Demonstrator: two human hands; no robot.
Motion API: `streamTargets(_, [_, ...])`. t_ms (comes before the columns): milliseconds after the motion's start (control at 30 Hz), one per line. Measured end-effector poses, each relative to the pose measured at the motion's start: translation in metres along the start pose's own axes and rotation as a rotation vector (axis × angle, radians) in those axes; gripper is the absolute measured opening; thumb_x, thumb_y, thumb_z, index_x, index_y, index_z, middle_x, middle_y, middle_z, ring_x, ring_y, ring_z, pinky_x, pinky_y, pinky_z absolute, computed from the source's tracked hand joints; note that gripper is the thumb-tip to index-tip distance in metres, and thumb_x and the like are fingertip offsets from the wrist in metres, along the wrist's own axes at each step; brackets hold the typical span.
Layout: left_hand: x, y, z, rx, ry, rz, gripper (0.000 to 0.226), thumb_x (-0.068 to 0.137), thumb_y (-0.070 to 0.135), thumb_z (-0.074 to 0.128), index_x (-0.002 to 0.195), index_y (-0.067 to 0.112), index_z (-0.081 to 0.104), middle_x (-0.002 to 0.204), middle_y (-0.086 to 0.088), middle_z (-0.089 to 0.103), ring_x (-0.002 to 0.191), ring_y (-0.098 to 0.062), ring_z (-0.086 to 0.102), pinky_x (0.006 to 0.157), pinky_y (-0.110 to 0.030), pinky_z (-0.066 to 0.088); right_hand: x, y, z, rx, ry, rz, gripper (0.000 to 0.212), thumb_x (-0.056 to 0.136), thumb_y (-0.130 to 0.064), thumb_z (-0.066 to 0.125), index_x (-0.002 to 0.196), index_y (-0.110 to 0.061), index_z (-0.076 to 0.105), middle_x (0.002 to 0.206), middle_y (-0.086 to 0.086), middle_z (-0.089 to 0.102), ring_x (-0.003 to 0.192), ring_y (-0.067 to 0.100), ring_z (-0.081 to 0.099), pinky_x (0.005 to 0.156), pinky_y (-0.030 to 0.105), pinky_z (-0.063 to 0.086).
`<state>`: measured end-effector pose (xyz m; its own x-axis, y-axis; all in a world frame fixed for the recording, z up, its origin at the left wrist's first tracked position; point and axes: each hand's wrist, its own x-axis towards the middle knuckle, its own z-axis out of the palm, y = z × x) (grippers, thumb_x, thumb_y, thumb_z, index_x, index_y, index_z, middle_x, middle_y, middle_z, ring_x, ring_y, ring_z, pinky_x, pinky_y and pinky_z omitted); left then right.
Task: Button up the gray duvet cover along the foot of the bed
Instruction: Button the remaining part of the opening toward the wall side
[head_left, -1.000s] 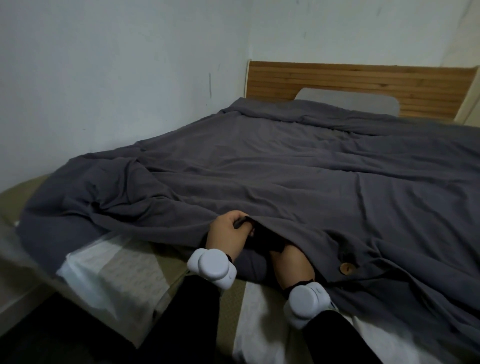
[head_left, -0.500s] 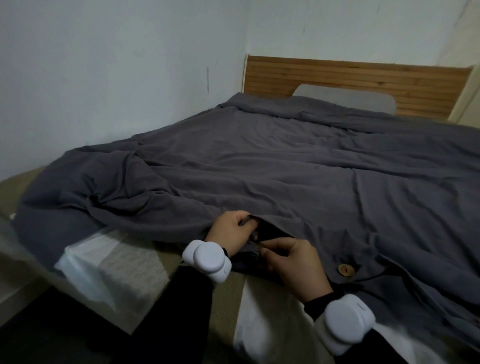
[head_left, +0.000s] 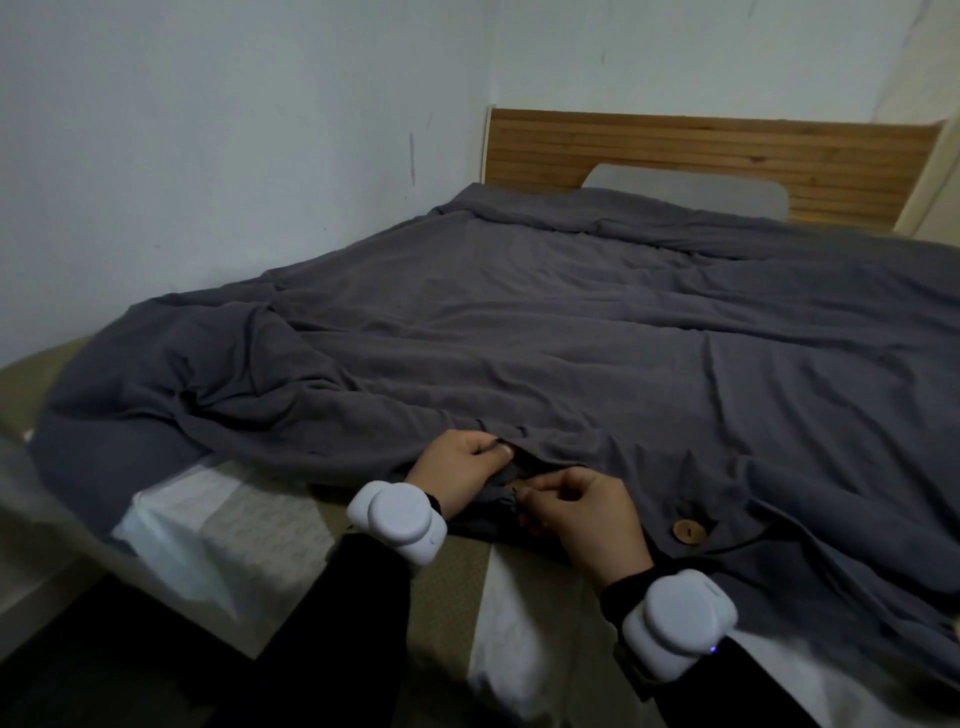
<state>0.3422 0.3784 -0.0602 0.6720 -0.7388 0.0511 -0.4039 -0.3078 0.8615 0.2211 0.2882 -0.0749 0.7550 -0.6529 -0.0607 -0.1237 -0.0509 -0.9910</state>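
Now, at the 6 o'clock edge of the bed, the gray duvet cover (head_left: 571, 338) lies spread across the mattress (head_left: 447, 587), its open hem toward me. My left grip (head_left: 457, 467) pinches the upper lip of the opening between thumb and forefinger. My right grip (head_left: 582, 514), just at its 4 o'clock, is curled onto the lower flap, fingertips pinching fabric. Whether a button sits between them, I cannot tell. One wooden button (head_left: 689, 532) lies fastened at 3 o'clock of the right grip, close beside it. White wrist trackers (head_left: 397, 519) sit on both black sleeves. A gray pillow (head_left: 691, 195) leans on the wooden headboard (head_left: 701, 150) at 1 o'clock.
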Motion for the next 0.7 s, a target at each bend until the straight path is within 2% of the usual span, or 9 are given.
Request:
streamTargets(100, [-0.004,0.005,0.0,-0.027,-0.016,-0.021,0.038,0.09,0.034,0.052,0.063,0.007,0.056,0.059,-0.005,0.048,0.05,-0.003,0.043,0.06,-0.024,0.035,0.001,0.002,0.001,0.008,0.034,-0.006,0.009,0.078,-0.004,0.072,0.084,0.0,0.065,0.065,0.009,0.069,0.049,0.002,0.064,0.048,0.013,0.048])
streamTargets(167, [-0.004,0.011,-0.001,-0.054,0.015,-0.074,0.053,0.09,0.045,0.046,0.067,0.0,0.062,0.068,-0.013,0.059,0.066,-0.016,0.054,0.072,-0.031,0.04,0.001,0.003,0.002,0.037,0.048,-0.014,0.009,0.079,-0.004,0.072,0.081,-0.003,0.063,0.068,0.012,0.069,0.051,0.004,0.066,0.05,0.014,0.049])
streamTargets(233, [-0.002,0.013,-0.004,-0.086,0.05,-0.143,0.056,0.093,0.045,0.04,0.076,0.001,0.07,0.084,-0.013,0.069,0.083,-0.023,0.061,0.086,-0.032,0.042,0.001,0.004,0.003,0.065,0.059,-0.028,0.01,0.078,-0.003,0.071,0.077,-0.007,0.062,0.069,0.012,0.07,0.056,0.008,0.068,0.053,0.016,0.051])
streamTargets(333, [-0.006,0.008,-0.003,-0.041,0.048,-0.09,0.031,0.089,0.03,0.055,0.063,0.017,0.066,0.065,-0.002,0.062,0.065,-0.012,0.056,0.076,-0.027,0.044,0.003,0.004,0.002,0.027,0.069,-0.067,0.007,0.078,-0.001,0.07,0.079,-0.006,0.065,0.069,0.008,0.072,0.062,0.012,0.07,0.056,0.017,0.051])
streamTargets(400, [-0.008,0.003,-0.001,-0.024,0.006,-0.056,0.011,0.082,0.02,0.064,0.077,0.016,0.073,0.07,0.005,0.066,0.064,0.0,0.058,0.073,-0.018,0.048,0.004,0.005,0.0,-0.014,0.072,-0.088,0.008,0.077,0.0,0.068,0.083,-0.005,0.067,0.072,0.009,0.073,0.066,0.013,0.071,0.059,0.018,0.051])
streamTargets(467, [-0.009,-0.002,-0.002,-0.005,0.001,-0.048,0.01,0.079,0.015,0.068,0.086,0.014,0.074,0.076,0.005,0.069,0.062,0.007,0.06,0.068,-0.008,0.047,0.005,0.006,0.0,-0.047,0.072,-0.108,0.009,0.076,0.0,0.068,0.082,-0.007,0.067,0.074,0.009,0.073,0.068,0.014,0.071,0.061,0.021,0.051])
streamTargets(600, [-0.009,-0.005,-0.003,0.094,0.028,-0.057,0.003,0.076,0.021,0.072,0.078,0.02,0.074,0.066,0.015,0.065,0.059,0.008,0.059,0.061,-0.004,0.044,0.006,0.006,-0.001,-0.108,0.067,-0.138,0.011,0.076,-0.002,0.068,0.086,-0.008,0.067,0.076,0.004,0.072,0.067,0.008,0.069,0.06,0.016,0.051])
streamTargets(700, [-0.01,-0.004,0.0,0.118,0.077,-0.033,0.002,0.073,0.021,0.073,0.074,0.02,0.074,0.062,0.015,0.064,0.053,0.011,0.057,0.06,-0.006,0.045,0.006,-0.001,0.0,0.034,0.019,-0.044,0.006,0.082,-0.01,0.063,0.087,-0.008,0.064,0.078,0.007,0.069,0.069,0.018,0.067,0.066,0.026,0.054])
